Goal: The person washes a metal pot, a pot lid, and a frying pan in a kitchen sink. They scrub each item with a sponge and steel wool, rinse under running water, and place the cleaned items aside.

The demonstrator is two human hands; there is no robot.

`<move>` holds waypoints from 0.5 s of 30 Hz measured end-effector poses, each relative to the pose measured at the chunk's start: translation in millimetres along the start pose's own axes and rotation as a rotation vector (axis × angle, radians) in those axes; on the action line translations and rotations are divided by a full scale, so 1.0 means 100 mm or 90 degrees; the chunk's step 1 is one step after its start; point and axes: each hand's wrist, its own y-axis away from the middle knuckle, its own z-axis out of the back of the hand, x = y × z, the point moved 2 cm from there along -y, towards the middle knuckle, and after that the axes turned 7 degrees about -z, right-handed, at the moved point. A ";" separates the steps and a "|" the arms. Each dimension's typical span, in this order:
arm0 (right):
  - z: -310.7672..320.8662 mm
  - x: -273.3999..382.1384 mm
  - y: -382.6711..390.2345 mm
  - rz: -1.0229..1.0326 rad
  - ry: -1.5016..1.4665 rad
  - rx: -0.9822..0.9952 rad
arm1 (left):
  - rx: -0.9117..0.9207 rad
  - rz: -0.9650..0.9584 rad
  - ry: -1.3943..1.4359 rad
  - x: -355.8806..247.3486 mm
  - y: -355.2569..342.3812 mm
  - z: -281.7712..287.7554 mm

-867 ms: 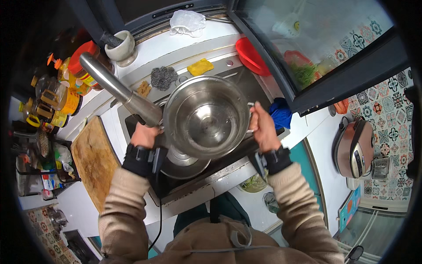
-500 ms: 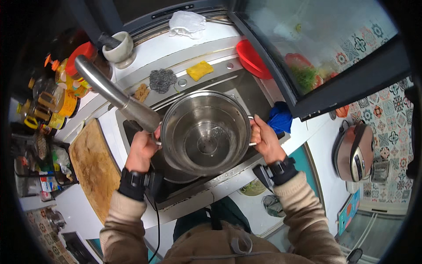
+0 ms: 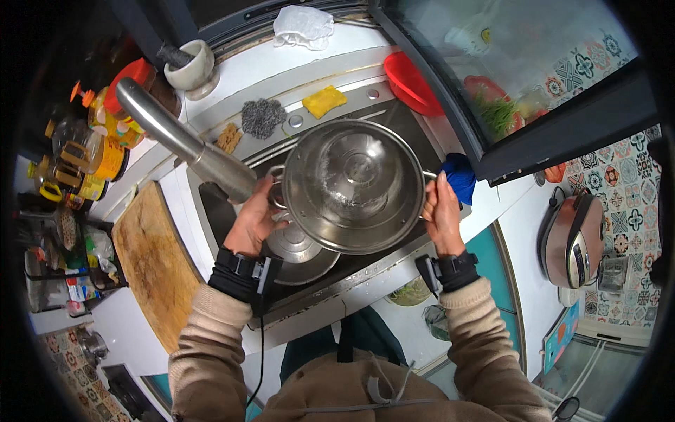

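Observation:
A wide stainless-steel pot (image 3: 330,228) is held over the sink, tilted, with what looks like clear water inside. My right hand (image 3: 443,211) is closed round its right handle. At the left handle, my left hand (image 3: 254,219) curls with the thumb below; some of its fingertips are hidden. Beneath the pot, a round steel lid or pan (image 3: 299,271) lies in the sink (image 3: 228,218), partly covered by the pot. The thick steel faucet (image 3: 190,148) reaches in just above my left hand.
A steel-wool scourer (image 3: 262,117), yellow sponge (image 3: 324,101) and red basin (image 3: 413,84) sit along the sink's back. At left are a wooden cutting board (image 3: 155,264), bottles and a mortar (image 3: 193,70). An open window frame (image 3: 562,133) juts in on the right, above a rice cooker (image 3: 573,241).
Both hands have moved the pot to the right and a little away, and tilted it. The round steel piece below it now shows more. My left hand's grip has loosened somewhat.

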 end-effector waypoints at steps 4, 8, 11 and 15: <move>0.15 0.17 0.29 0.157 0.268 0.034 | 0.041 0.109 0.151 0.27 -0.35 -0.22; 0.25 0.30 0.70 0.314 0.644 0.052 | 0.073 0.055 0.208 0.39 -0.50 -0.34; 0.25 0.48 0.92 0.559 0.789 0.186 | 0.163 0.026 0.232 0.36 -0.58 -0.43; 0.35 0.62 1.03 0.694 0.960 0.192 | 0.205 -0.072 0.232 0.28 -0.66 -0.66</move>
